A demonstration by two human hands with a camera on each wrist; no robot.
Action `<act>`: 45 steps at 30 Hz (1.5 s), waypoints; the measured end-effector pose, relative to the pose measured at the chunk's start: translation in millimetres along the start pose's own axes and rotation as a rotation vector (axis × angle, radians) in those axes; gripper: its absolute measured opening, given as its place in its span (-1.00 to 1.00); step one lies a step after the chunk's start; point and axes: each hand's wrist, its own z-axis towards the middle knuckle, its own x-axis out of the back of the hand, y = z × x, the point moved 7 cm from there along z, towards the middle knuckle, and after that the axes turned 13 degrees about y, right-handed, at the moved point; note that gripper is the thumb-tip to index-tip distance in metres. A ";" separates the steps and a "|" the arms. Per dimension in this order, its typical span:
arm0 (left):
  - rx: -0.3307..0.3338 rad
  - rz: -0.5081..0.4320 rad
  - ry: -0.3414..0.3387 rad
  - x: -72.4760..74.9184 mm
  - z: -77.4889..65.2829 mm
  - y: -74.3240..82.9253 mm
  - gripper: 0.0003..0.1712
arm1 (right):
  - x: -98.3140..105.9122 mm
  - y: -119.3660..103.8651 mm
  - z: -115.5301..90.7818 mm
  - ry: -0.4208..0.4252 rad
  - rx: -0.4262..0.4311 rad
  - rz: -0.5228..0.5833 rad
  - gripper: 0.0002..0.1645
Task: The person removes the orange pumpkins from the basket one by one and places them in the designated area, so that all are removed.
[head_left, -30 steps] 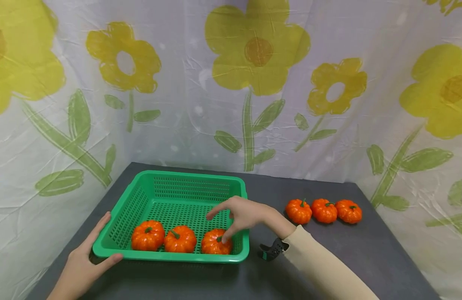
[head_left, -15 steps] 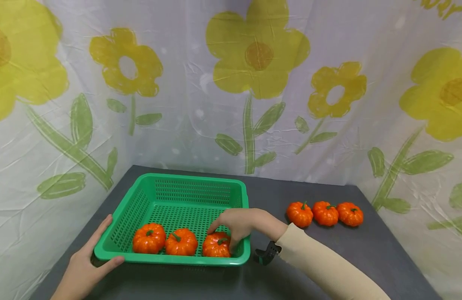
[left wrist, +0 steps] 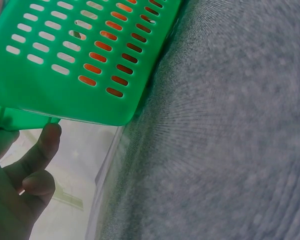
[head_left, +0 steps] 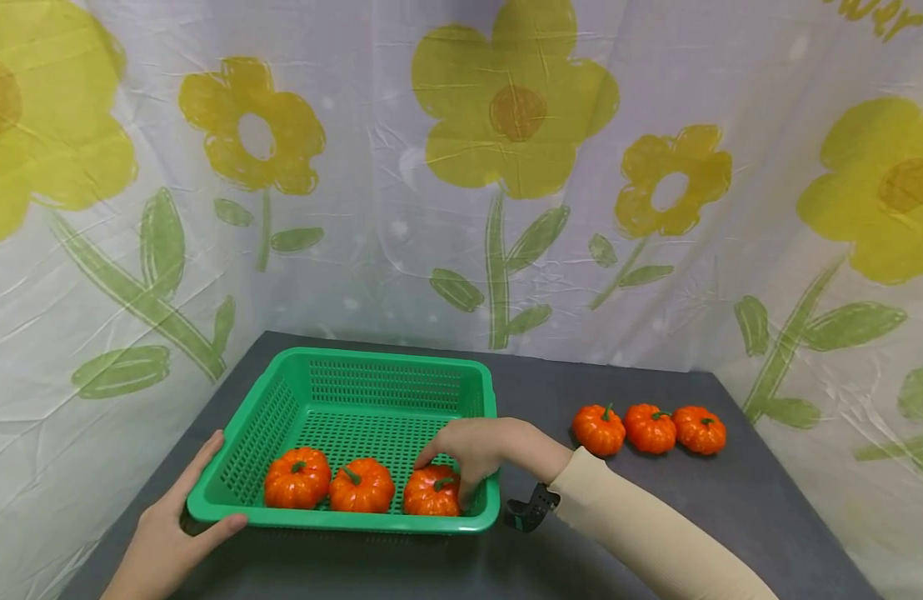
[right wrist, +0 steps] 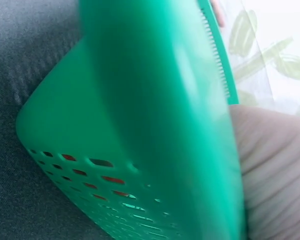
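Note:
A green slotted plastic basket [head_left: 341, 522] stands on the dark table, with three small orange pumpkins in a row along its front side. My left hand [head_left: 162, 533] holds the basket's front left corner, thumb over the front rim and fingers along the left side; in the left wrist view its fingertips [left wrist: 52, 131] meet the rim from below. Reaching over the right rim, my right hand [head_left: 469, 450] grips the rightmost pumpkin [head_left: 430, 492] from above. The middle pumpkin [head_left: 362, 486] and left pumpkin [head_left: 297, 479] sit beside it. In the right wrist view the basket wall [right wrist: 65, 110] hides the fingers.
Three more orange pumpkins, the nearest of them a pumpkin [head_left: 599, 430] with an upright stem, stand in a row on the table [head_left: 656, 517] right of the basket. A flower-printed curtain [head_left: 371, 250] encloses the back and sides.
My right hand has come down from above the rightmost pumpkin and closed its fingers around it. The left hand keeps its hold on the basket, and the pumpkins have stayed in place.

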 end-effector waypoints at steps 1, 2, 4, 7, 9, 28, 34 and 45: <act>-0.001 -0.002 0.003 0.0 -0.2 0.1 0.24 | 0.3 0.1 -0.1 0.001 0.001 0.002 -0.08; -0.002 -0.002 0.006 0.1 -0.2 0.2 0.24 | 0.6 0.1 -0.2 0.002 0.002 0.004 -0.09; -0.004 -0.005 0.008 0.2 -0.2 0.6 0.24 | 1.3 0.4 -0.1 0.005 0.002 0.015 -0.09; -0.006 -0.007 0.009 0.1 0.3 0.8 0.23 | 2.7 0.6 -0.4 0.008 0.007 0.024 -0.10; -0.010 -0.007 0.012 0.1 0.7 0.9 0.23 | 3.7 0.9 -0.7 0.009 0.008 0.031 -0.11; -0.039 0.038 0.026 -0.4 0.2 1.0 0.24 | 33.3 -4.5 -26.8 0.190 0.053 0.167 -0.11; -0.027 0.016 0.017 0.2 0.4 1.1 0.24 | 44.2 3.7 -42.9 0.312 0.056 0.236 -0.09; -0.010 -0.002 0.007 0.3 1.3 -1.3 0.23 | 43.2 22.3 -66.3 0.560 -0.006 0.303 -0.10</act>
